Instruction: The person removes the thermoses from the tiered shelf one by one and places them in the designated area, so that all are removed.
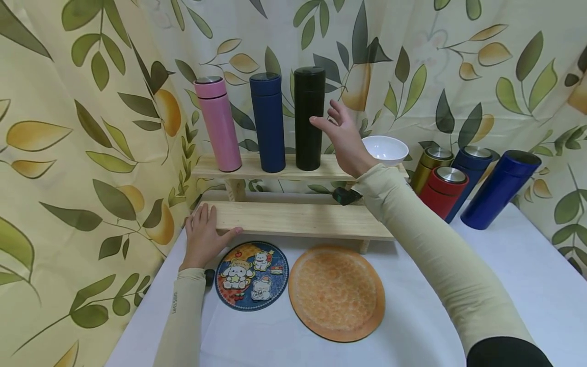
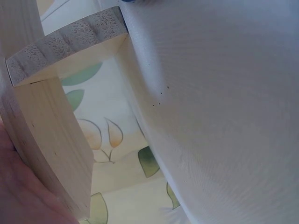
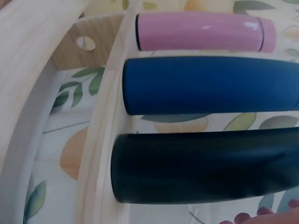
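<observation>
On the upper shelf (image 1: 249, 168) stands a black bottle (image 1: 309, 127); the right hand (image 1: 347, 140), fingers parted, is just beside it, touching or not I can't tell. Well apart, the left hand (image 1: 202, 244) rests, thumb out, on the lower shelf (image 1: 293, 219). A blue bottle (image 1: 268, 125) and a pink bottle (image 1: 219, 127) stand farther left.
</observation>
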Motion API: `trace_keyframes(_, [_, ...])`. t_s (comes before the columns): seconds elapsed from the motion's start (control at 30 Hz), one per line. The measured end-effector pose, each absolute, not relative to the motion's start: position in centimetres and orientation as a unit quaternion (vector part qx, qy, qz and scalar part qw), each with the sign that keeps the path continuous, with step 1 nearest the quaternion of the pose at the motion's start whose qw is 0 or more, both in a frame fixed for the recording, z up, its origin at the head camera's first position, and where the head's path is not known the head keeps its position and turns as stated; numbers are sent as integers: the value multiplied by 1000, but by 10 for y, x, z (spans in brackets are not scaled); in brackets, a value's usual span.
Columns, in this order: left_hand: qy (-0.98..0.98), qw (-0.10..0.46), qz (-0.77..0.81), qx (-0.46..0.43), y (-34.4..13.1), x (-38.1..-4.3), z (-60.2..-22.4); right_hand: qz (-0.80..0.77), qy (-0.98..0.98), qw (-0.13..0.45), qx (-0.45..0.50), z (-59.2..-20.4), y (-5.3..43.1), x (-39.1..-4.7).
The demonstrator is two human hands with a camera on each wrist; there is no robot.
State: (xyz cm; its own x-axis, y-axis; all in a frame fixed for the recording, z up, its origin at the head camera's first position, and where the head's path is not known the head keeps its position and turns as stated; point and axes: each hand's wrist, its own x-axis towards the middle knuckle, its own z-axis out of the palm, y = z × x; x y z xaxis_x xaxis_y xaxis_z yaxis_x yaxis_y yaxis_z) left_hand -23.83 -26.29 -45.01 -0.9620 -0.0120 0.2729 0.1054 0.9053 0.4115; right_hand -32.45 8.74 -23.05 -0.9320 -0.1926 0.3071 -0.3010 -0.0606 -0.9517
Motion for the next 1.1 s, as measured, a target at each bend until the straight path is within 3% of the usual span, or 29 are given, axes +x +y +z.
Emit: trace_keyframes(1.1, [-967, 130, -218, -21, -264, -239, -451, 708, -698, 25, 109, -222, 52, -372])
